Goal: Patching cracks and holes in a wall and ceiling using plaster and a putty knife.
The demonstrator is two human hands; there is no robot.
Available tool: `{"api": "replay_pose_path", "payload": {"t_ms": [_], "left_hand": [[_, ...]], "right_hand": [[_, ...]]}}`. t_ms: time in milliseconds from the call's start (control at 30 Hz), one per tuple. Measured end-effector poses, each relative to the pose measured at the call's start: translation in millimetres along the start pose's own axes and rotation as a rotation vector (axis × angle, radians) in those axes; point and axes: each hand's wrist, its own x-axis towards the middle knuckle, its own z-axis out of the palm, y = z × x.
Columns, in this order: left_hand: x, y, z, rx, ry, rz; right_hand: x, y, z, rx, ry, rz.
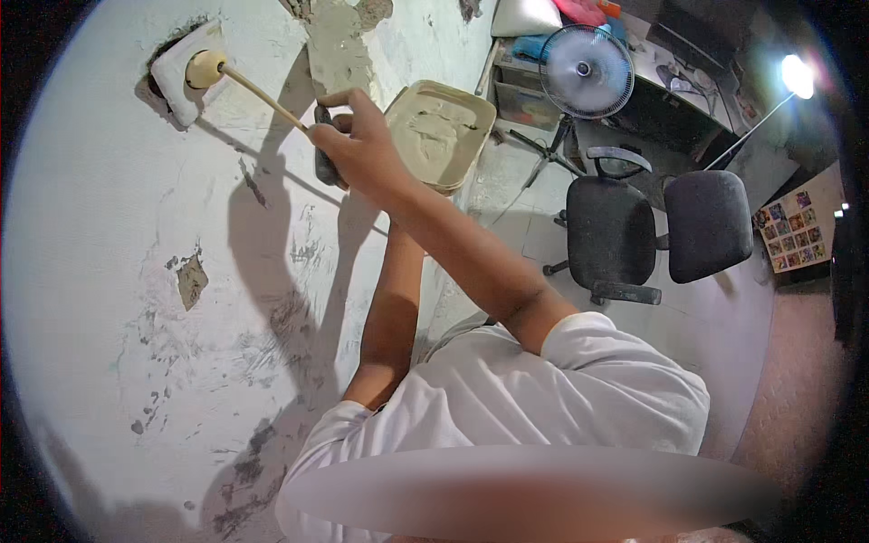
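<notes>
My right hand (pixel 362 149) is closed around a dark-handled tool (pixel 324 163) close to the white wall (pixel 118 271); its working end cannot be made out. Beyond my right forearm is a pale rectangular tub (pixel 487 122) holding greyish-beige wet paste (pixel 430 140). My left arm (pixel 394 299) reaches up toward the tub, and its hand is hidden behind my right forearm. A round cream lamp holder (pixel 206 69) sits on a white square plate (pixel 172 77) at the upper left. From it a yellowish cord (pixel 262 93) runs toward my right hand.
Patches of grey plaster (pixel 339 45) and chipped spots (pixel 192 281) mark the wall. To the right stand a running fan (pixel 584 69), a dark office chair (pixel 611 231), a desk (pixel 674 77) with things on it, and a lit lamp (pixel 797 76).
</notes>
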Motion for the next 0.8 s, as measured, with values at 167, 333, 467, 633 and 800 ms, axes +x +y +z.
{"api": "replay_pose_path", "payload": {"t_ms": [167, 333, 467, 633, 800], "left_hand": [[1.5, -10.9, 10.0, -0.021, -0.018, 0.023], [0.2, -8.7, 15.7, -0.039, -0.034, 0.037], [-10.7, -8.0, 17.2, -0.037, -0.065, 0.029], [-11.3, 4.7, 8.2, -0.049, -0.068, 0.041], [-9.1, -1.4, 15.5, -0.065, -0.086, 0.051]], "right_hand": [[-10.7, 5.9, -22.7, 0.238, 0.048, -0.067], [19.9, 20.0, -20.6, 0.134, 0.219, -0.007], [39.5, 50.5, -8.6, 0.021, 0.211, -0.064], [-9.7, 14.0, -2.3, 0.046, -0.015, 0.095], [-27.2, 20.6, -29.9, 0.195, 0.023, -0.001]]}}
